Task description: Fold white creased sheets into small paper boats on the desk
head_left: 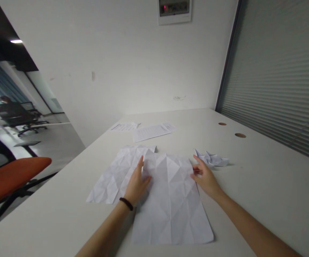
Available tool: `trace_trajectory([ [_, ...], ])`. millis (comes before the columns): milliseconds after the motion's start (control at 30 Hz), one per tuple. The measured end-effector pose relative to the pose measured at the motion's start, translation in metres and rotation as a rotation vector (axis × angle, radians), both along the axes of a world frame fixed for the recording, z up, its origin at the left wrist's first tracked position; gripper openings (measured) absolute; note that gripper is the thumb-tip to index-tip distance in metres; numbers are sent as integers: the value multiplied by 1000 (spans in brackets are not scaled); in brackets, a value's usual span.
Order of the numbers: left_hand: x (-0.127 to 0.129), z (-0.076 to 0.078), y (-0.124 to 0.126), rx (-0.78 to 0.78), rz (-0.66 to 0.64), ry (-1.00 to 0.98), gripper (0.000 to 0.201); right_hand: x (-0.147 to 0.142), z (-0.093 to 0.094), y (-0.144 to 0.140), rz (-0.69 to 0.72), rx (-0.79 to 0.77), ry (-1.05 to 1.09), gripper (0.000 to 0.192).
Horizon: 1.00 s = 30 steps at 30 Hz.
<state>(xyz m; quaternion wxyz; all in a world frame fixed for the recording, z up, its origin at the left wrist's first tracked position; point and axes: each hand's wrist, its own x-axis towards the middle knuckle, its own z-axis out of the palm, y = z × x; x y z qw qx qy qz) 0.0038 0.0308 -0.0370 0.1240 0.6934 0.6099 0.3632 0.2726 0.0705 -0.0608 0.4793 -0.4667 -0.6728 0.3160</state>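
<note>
A white sheet of paper (170, 200), covered in crossing fold creases, lies unfolded in front of me with its upper part slightly raised. At its upper left edge is my left hand (137, 180), holding the sheet with the thumb over the paper; some fingers are hidden behind it. My right hand (204, 176) pinches the right edge between thumb and fingers, its index finger stretched out. A second creased sheet (114, 175) lies to the left, partly under the first one and my left hand. Just beyond my right hand sits a folded paper piece (212, 159) with pointed tips.
Printed sheets (152, 132) lie farther back on the white table (250, 207). Two round holes (240, 135) are in the tabletop at right, near a window with blinds (277, 78). An orange chair (15, 176) stands left of the table; a person (8, 103) sits in the background.
</note>
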Motion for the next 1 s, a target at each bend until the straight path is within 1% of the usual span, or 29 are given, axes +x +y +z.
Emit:
trace_trajectory([
  [67, -1, 3, 2, 44, -19, -211, 74, 2, 3, 2, 8, -15, 165, 68],
  [100, -1, 5, 2, 58, -23, -294, 73, 4, 4, 3, 5, -26, 213, 65],
  [200, -6, 9, 5, 46, -52, -457, 63, 13, 11, 5, -60, -90, 241, 53],
  [300, -12, 12, 7, -77, -166, -498, 40, 24, 24, 2, -112, -129, 245, 40],
  [367, -13, 15, 5, -165, -242, -483, 28, 29, 37, -3, -57, -138, 283, 33],
  [400, -13, 18, 3, -206, -285, -466, 26, 31, 43, -6, 31, -155, 296, 29],
  [467, -9, 25, -2, -289, -408, -391, 25, 31, 52, -14, 215, -236, 194, 27],
  [500, -7, 30, -6, -335, -509, -305, 26, 30, 54, -18, 312, -262, 91, 27],
  [533, -3, 34, -10, -354, -594, -207, 27, 28, 55, -22, 393, -250, -26, 29],
  [567, 0, 38, -14, -336, -632, -104, 28, 26, 53, -26, 435, -206, -151, 32],
  [600, 4, 41, -18, -297, -646, 6, 27, 24, 50, -28, 446, -143, -279, 39],
  [633, 9, 43, -21, -261, -638, 111, 27, 22, 45, -30, 426, -78, -396, 48],
  [700, 18, 43, -27, -192, -583, 300, 25, 18, 35, -31, 358, -33, -562, 67],
  [767, 27, 36, -31, -122, -514, 434, 31, 16, 26, -30, 313, -3, -621, 73],
  [833, 37, 27, -34, -87, -481, 507, 44, 15, 22, -27, 279, 35, -621, 71],
  [867, 41, 22, -34, -78, -488, 527, 47, 15, 20, -25, 257, 54, -613, 69],
  [933, 48, 14, -35, -64, -511, 546, 48, 15, 20, -22, 198, 77, -598, 64],
  [1000, 51, 10, -34, -53, -528, 555, 46, 16, 20, -21, 139, 76, -582, 62],
])
